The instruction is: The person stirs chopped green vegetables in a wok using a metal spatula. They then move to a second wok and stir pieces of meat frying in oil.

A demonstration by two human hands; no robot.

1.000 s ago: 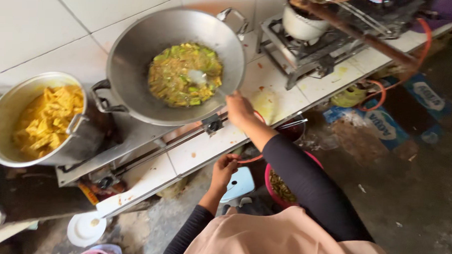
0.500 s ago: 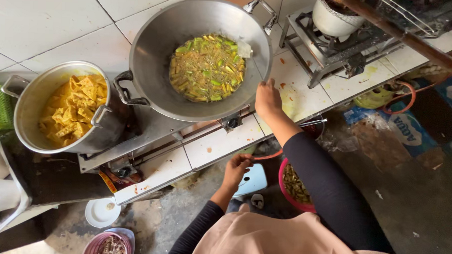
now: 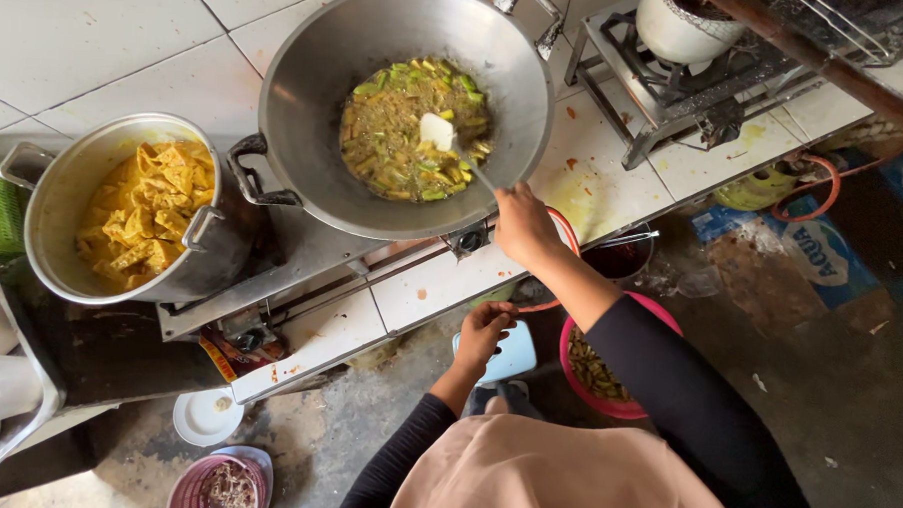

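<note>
A big grey wok (image 3: 307,99) sits on a stove and holds a green and brown vegetable mix (image 3: 401,132). My right hand (image 3: 522,226) grips the handle of a spoon (image 3: 441,133) whose pale bowl rests in the food. My left hand (image 3: 484,330) hangs below the counter edge, fingers loosely curled, holding nothing that I can see. Both arms wear black sleeves.
A steel pot (image 3: 63,210) of yellow fried pieces stands left of the wok. A second burner (image 3: 678,82) with a white pot (image 3: 685,27) is at the upper right. On the floor are a pink basin (image 3: 659,321), a white lid (image 3: 206,416) and a pink bowl (image 3: 188,485).
My right hand has moved from the wok's rim back over it, and the spoon is in the food again. The view has shifted so the wok sits more central.
</note>
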